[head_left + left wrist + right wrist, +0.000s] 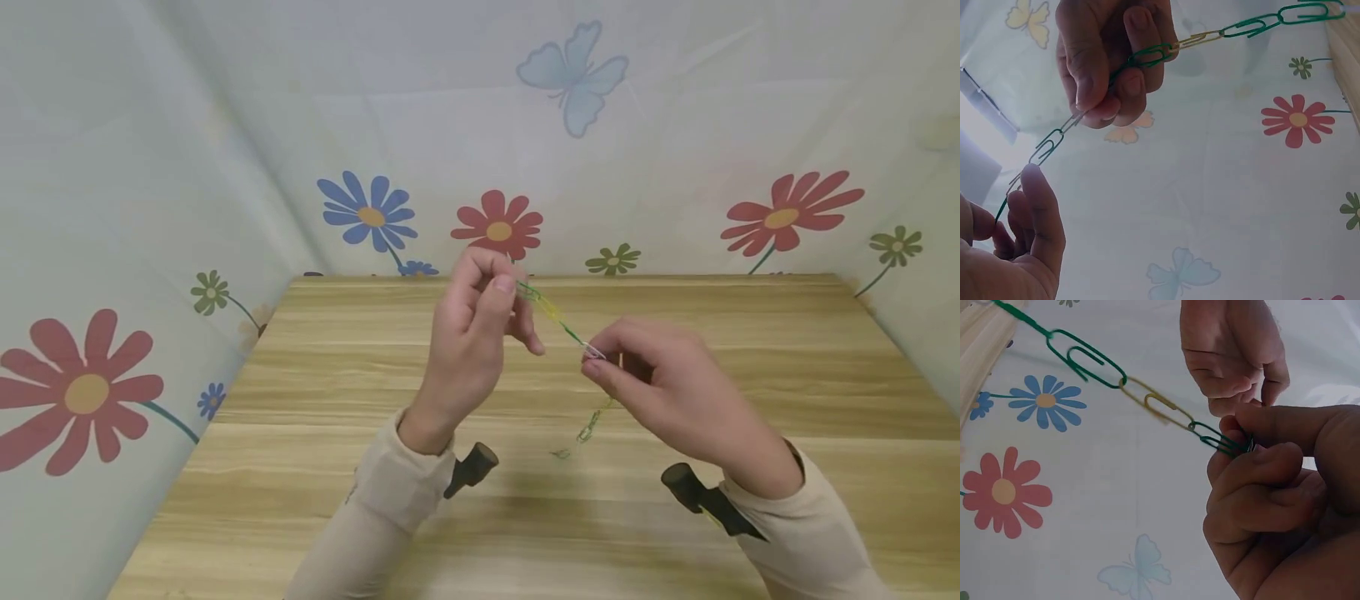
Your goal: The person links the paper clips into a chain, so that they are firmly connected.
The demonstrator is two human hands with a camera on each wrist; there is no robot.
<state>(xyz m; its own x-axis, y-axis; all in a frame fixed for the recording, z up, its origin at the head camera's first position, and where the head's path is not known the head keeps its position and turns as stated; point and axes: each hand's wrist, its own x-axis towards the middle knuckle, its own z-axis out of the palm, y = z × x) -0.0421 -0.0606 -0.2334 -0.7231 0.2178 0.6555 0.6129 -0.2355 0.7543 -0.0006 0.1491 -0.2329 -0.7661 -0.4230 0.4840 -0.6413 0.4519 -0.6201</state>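
Note:
A chain of linked paper clips (551, 309), green and yellow with a pale one, runs between both hands above the table. My left hand (472, 333) pinches the upper stretch between thumb and index finger; its other fingers are partly bent. Lower and to the right, my right hand (675, 392) pinches the chain at a white or pale clip (593, 351). From the right hand the chain's other part dangles, ending in green clips (587, 429) low over the table. A yellow clip (1155, 403) between green ones shows up close in the right wrist view. The fingers hide some links.
A wood-grain table (337, 358) lies beneath the hands. Pale cloth printed with flowers and a blue butterfly (576, 79) hangs behind and along the sides. Dark wrist-worn mounts (472, 468) stick out inward from both sleeves.

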